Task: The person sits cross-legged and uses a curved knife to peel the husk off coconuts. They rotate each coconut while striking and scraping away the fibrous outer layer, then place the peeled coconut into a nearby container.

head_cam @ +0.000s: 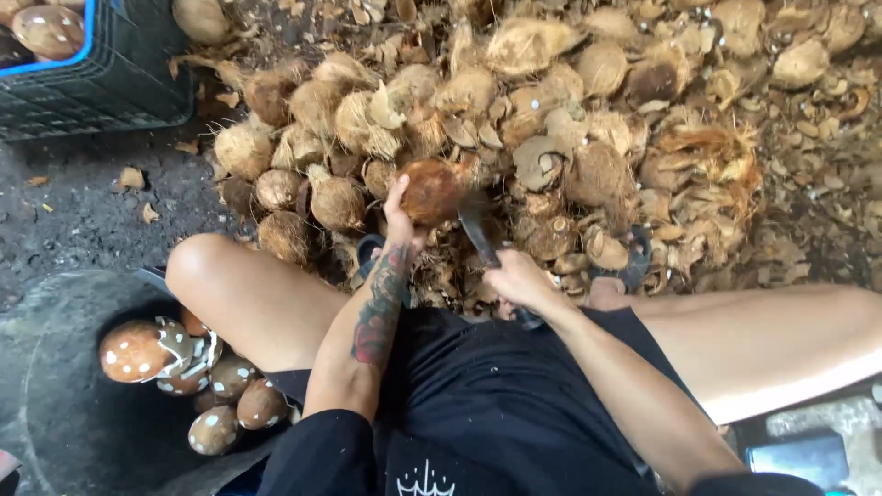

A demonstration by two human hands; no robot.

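Seen from above, from the head camera, looking down past bare knees and black shorts. Left hand (401,223), at the end of a tattooed forearm, fingers curled up and around a round brown coconut (432,191), grasping it from below and holding it raised just above the heap, between the knees. Coconut shell smooth-worn and reddish brown on the near side, a few pale fibres clinging at its right edge. Right hand (521,280) clenched around the handle of a knife (480,236), dark broad blade angled up and left, its tip blurred and right beside the coconut; cannot tell whether blade and shell touch. Beyond the hands, a wide heap of husked coconuts (340,119) and torn husk pieces (707,156), dry, stringy, tan to orange, curled like shallow cups, spread across dark ground. Dark sandals partly buried in husk near the feet. Lower left, a dark round tub (55,404) beside the left thigh, holding peeled coconuts (138,351), glossy brown with white spots where the flesh shows through, one split with a white rim. Upper left corner, a black plastic crate (110,83) with a blue rim, ribbed sides, more peeled brown coconuts inside. Small husk chips scattered over the wet black floor between crate and tub.
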